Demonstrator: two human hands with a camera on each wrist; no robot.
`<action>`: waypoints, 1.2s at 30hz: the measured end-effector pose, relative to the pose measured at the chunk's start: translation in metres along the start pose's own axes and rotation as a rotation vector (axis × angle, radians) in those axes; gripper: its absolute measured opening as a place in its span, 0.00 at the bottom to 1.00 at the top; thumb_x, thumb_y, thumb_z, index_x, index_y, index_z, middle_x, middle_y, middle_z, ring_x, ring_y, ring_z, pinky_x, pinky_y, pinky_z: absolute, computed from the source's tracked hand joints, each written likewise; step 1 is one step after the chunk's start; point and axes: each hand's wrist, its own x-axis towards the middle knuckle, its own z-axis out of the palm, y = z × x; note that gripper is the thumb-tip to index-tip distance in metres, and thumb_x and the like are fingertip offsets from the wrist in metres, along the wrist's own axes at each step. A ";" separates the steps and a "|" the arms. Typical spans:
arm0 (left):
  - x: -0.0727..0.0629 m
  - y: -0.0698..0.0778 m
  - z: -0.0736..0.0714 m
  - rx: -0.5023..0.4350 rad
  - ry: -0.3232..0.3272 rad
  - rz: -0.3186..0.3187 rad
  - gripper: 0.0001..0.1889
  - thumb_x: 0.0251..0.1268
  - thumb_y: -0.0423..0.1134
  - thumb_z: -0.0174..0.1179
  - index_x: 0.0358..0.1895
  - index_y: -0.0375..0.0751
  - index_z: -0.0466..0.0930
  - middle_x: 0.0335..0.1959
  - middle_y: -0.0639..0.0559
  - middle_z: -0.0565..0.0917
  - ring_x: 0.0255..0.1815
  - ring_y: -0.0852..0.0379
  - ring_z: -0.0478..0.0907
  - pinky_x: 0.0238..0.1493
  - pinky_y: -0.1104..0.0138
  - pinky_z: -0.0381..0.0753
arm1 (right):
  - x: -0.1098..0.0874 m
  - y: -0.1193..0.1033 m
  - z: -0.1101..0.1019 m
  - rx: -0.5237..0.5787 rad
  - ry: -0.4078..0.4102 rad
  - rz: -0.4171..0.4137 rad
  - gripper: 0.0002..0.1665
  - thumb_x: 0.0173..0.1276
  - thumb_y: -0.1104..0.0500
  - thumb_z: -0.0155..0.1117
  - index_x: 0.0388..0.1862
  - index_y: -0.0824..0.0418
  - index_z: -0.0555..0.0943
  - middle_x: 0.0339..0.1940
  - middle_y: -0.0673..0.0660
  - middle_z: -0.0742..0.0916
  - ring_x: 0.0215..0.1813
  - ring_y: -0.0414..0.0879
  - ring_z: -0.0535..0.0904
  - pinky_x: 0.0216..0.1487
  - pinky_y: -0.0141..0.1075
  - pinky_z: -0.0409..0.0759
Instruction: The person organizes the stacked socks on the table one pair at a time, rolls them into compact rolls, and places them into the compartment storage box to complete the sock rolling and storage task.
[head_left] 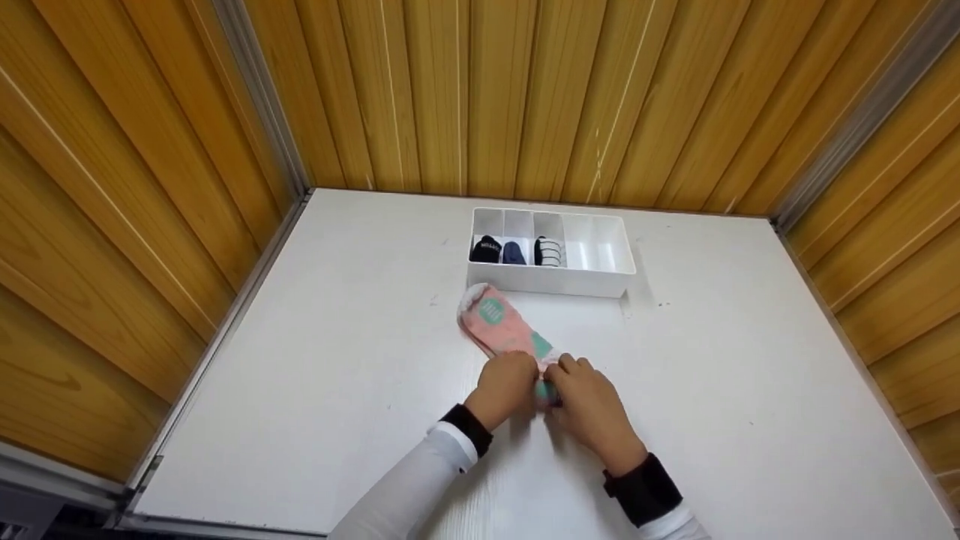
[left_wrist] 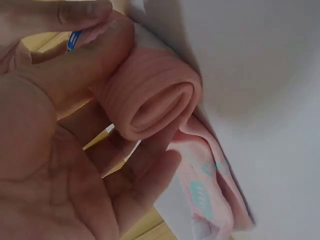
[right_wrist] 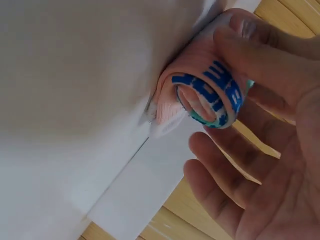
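Note:
A pair of pink socks (head_left: 504, 324) with green patches and a white toe lies on the white table, toe end pointing away to the left. Its near end is coiled into a roll (left_wrist: 155, 95). My left hand (head_left: 506, 381) pinches one side of this roll between thumb and fingers. On the other side, my right hand (head_left: 592, 401) grips the roll with thumb and forefinger, its remaining fingers loosely bent beneath. Blue lettering marks the roll's edge (right_wrist: 227, 90) in the right wrist view. Both hands sit close together over the socks.
Just beyond the sock toes stands a white divided box (head_left: 551, 281). Its left compartments hold a black rolled sock (head_left: 486, 251), a navy one (head_left: 514, 253) and a white one with dark stripes (head_left: 550, 253). Wood-look panels (head_left: 495, 97) enclose the table (head_left: 322, 360) at the back and sides.

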 end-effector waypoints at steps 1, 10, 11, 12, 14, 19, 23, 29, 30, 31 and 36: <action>0.001 -0.002 -0.001 -0.044 -0.017 0.002 0.09 0.47 0.40 0.76 0.22 0.43 0.85 0.24 0.53 0.83 0.25 0.59 0.77 0.29 0.65 0.80 | -0.001 -0.001 0.000 -0.008 0.013 0.010 0.23 0.43 0.59 0.86 0.38 0.57 0.83 0.36 0.52 0.80 0.37 0.50 0.77 0.32 0.40 0.76; -0.006 0.004 -0.002 0.020 0.106 0.010 0.05 0.54 0.40 0.73 0.29 0.47 0.86 0.26 0.53 0.83 0.26 0.55 0.80 0.25 0.63 0.79 | 0.002 -0.004 0.000 -0.002 0.026 0.005 0.14 0.45 0.63 0.84 0.30 0.59 0.87 0.29 0.50 0.80 0.28 0.48 0.77 0.26 0.37 0.75; -0.007 0.006 -0.004 0.046 0.125 0.010 0.05 0.54 0.41 0.73 0.30 0.48 0.87 0.27 0.53 0.83 0.27 0.55 0.81 0.26 0.63 0.80 | 0.002 -0.003 0.000 0.006 0.021 0.012 0.13 0.46 0.63 0.84 0.29 0.59 0.87 0.28 0.49 0.80 0.28 0.47 0.76 0.26 0.37 0.75; -0.007 0.009 -0.005 0.075 0.134 0.014 0.05 0.54 0.42 0.74 0.32 0.49 0.88 0.29 0.54 0.84 0.28 0.54 0.81 0.27 0.63 0.80 | 0.002 -0.001 0.000 0.017 0.015 0.020 0.13 0.46 0.63 0.84 0.29 0.59 0.86 0.27 0.49 0.79 0.28 0.46 0.76 0.26 0.36 0.75; -0.007 0.014 -0.007 0.131 0.135 0.022 0.07 0.54 0.45 0.74 0.34 0.50 0.88 0.31 0.54 0.84 0.30 0.54 0.82 0.30 0.64 0.81 | 0.003 0.000 -0.001 0.029 0.003 0.030 0.12 0.48 0.62 0.83 0.28 0.59 0.86 0.27 0.49 0.79 0.27 0.45 0.75 0.26 0.37 0.75; -0.007 0.021 -0.008 0.186 0.109 0.017 0.07 0.58 0.48 0.72 0.33 0.50 0.89 0.29 0.54 0.86 0.31 0.55 0.83 0.30 0.63 0.82 | 0.005 0.002 -0.002 0.037 -0.022 0.024 0.08 0.52 0.63 0.77 0.27 0.58 0.84 0.27 0.50 0.79 0.27 0.47 0.77 0.25 0.40 0.75; -0.003 0.018 -0.007 0.125 0.117 -0.013 0.08 0.53 0.47 0.74 0.29 0.48 0.88 0.28 0.54 0.86 0.31 0.54 0.84 0.31 0.63 0.83 | 0.007 0.002 -0.001 0.014 -0.023 0.032 0.09 0.50 0.63 0.78 0.25 0.58 0.84 0.27 0.51 0.79 0.27 0.49 0.77 0.25 0.41 0.75; -0.001 0.008 -0.003 -0.023 0.073 -0.050 0.11 0.47 0.50 0.78 0.26 0.49 0.90 0.29 0.54 0.83 0.33 0.53 0.81 0.31 0.61 0.82 | 0.007 0.002 0.002 0.027 -0.042 0.047 0.12 0.48 0.60 0.83 0.26 0.59 0.85 0.27 0.51 0.79 0.27 0.48 0.77 0.25 0.41 0.75; -0.002 0.007 -0.003 -0.033 0.070 -0.053 0.11 0.47 0.50 0.78 0.26 0.50 0.90 0.29 0.54 0.83 0.33 0.53 0.81 0.31 0.61 0.82 | 0.007 0.002 0.002 0.036 -0.047 0.049 0.13 0.48 0.60 0.83 0.27 0.59 0.85 0.27 0.50 0.79 0.27 0.48 0.77 0.26 0.41 0.75; -0.002 0.006 -0.002 -0.035 0.068 -0.054 0.11 0.47 0.51 0.78 0.27 0.50 0.91 0.29 0.54 0.83 0.33 0.53 0.81 0.31 0.61 0.82 | 0.007 0.002 0.002 0.048 -0.050 0.051 0.13 0.48 0.60 0.84 0.27 0.59 0.85 0.28 0.50 0.79 0.27 0.46 0.76 0.26 0.41 0.76; -0.006 0.008 0.000 0.028 0.093 -0.055 0.08 0.52 0.48 0.75 0.30 0.50 0.91 0.30 0.53 0.83 0.32 0.54 0.80 0.30 0.62 0.83 | 0.008 0.000 0.001 0.086 -0.051 0.062 0.12 0.50 0.66 0.80 0.24 0.57 0.83 0.27 0.47 0.78 0.26 0.41 0.71 0.27 0.37 0.73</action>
